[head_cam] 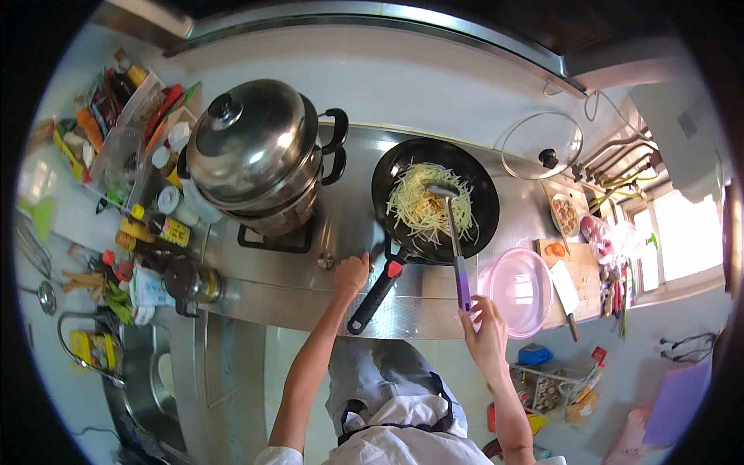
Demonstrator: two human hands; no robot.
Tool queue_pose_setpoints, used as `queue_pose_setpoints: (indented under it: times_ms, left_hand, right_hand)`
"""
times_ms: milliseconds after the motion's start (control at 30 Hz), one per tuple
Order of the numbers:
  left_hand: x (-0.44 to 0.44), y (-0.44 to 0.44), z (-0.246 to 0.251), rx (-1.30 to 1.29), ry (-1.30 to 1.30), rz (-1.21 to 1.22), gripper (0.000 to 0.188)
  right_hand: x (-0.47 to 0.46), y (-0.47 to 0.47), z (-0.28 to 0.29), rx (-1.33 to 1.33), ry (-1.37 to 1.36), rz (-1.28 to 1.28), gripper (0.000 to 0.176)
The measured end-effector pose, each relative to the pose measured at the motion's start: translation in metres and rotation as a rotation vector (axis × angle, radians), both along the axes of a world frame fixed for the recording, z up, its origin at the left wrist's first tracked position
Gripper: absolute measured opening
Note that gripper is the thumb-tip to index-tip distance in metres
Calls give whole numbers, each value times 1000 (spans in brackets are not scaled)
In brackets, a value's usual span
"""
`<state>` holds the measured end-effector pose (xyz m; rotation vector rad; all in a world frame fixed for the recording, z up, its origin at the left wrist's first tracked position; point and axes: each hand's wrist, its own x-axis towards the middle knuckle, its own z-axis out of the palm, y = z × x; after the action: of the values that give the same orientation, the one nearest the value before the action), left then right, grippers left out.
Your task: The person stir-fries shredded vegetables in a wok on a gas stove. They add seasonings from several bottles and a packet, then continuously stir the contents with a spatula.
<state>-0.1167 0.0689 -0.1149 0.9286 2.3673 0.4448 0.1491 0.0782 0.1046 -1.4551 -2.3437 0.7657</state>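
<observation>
A black wok with a black-and-red handle stands on the right burner. Pale green shredded vegetable lies in it, with a brownish patch of seasoning near the middle. The metal head of a spatula rests on the shreds, its grey-and-purple handle reaching out over the wok's rim. My right hand has its thumb and fingers at the end of that handle. My left hand is curled at the stove's front, left of the wok handle, on a knob that it mostly hides.
At left, a lidded steel steamer pot occupies the other burner, near seasoning bottles and a sink. To the right are a pink plastic basin, a cutting board with a cleaver, and a glass lid against the wall.
</observation>
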Motion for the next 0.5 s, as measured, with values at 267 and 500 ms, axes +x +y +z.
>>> queue_pose_setpoints:
  times_ms: [267, 500]
  left_hand:
    - [24, 11, 1, 98, -61, 165, 47]
    - [21, 12, 20, 79, -429, 303, 46]
  right_hand:
    - [-1, 39, -59, 139, -141, 10, 60]
    - [-12, 41, -72, 126, -197, -7, 60]
